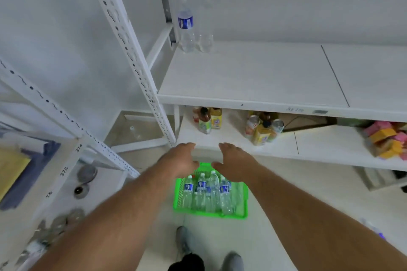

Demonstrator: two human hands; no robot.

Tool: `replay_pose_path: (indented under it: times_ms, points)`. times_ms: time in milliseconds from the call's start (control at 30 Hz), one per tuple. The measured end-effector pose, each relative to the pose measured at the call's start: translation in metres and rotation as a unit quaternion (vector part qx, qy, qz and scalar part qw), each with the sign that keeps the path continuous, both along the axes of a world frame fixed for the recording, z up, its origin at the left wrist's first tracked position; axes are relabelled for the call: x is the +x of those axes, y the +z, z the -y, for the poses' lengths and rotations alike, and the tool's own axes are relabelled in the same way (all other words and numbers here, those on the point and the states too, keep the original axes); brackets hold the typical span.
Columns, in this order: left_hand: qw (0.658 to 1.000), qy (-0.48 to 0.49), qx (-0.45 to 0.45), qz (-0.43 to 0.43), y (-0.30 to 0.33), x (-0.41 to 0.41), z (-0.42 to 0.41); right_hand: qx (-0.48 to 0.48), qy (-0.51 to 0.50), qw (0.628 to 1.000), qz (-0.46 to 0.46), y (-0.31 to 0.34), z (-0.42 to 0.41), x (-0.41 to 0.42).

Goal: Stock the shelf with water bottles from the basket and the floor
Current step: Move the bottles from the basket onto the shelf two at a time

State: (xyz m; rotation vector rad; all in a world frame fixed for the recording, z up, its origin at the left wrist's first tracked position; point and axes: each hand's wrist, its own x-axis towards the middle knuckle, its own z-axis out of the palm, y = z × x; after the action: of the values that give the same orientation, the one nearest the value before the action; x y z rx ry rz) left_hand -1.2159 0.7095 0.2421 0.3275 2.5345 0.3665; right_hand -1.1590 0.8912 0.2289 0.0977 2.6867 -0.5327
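A green basket (pixel 241 209) sits on the floor in front of the white shelf (pixel 253 77) and holds several clear water bottles (pixel 201 191) with blue labels. Two bottles stand at the shelf's back left corner: one with a blue label (pixel 186 26) and a clear one (pixel 206 28) beside it. My left hand (pixel 181 159) and my right hand (pixel 234 161) are stretched out side by side above the basket's far end, fingers straight, holding nothing.
The lower shelf (pixel 231 138) carries juice bottles (pixel 208 120), cans (pixel 264 128) and coloured packets (pixel 387 138) at the right. A slanted white upright (pixel 132 55) and a second rack (pixel 55 160) with small items stand on the left. My shoes (pixel 182 242) are behind the basket.
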Motion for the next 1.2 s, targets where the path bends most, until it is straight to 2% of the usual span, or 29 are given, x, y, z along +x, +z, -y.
replay_pose_path:
  times_ms: [233,400,567,733,933,1200]
  points:
    - [0.993,0.016,0.017,0.114,-0.083,0.014,0.015,-0.038,-0.124,0.985,0.114,-0.068,-0.002,0.024]
    - [0.972,0.081,0.074,0.208,-0.156,0.003,0.030,-0.085,-0.260,0.946,0.173,-0.130,0.008,0.022]
    - [0.947,0.165,0.116,0.250,-0.218,-0.016,0.035,-0.119,-0.338,0.910,0.210,-0.193,0.007,0.011]
    - [0.923,0.240,0.145,0.265,-0.299,-0.032,0.023,-0.122,-0.352,0.900,0.226,-0.276,-0.013,-0.024]
    - [0.893,0.324,0.166,0.264,-0.433,-0.040,-0.004,-0.128,-0.371,0.891,0.229,-0.424,-0.032,-0.059]
    - [0.898,0.324,0.147,0.258,-0.617,-0.042,-0.045,-0.152,-0.358,0.884,0.258,-0.608,-0.046,-0.081]
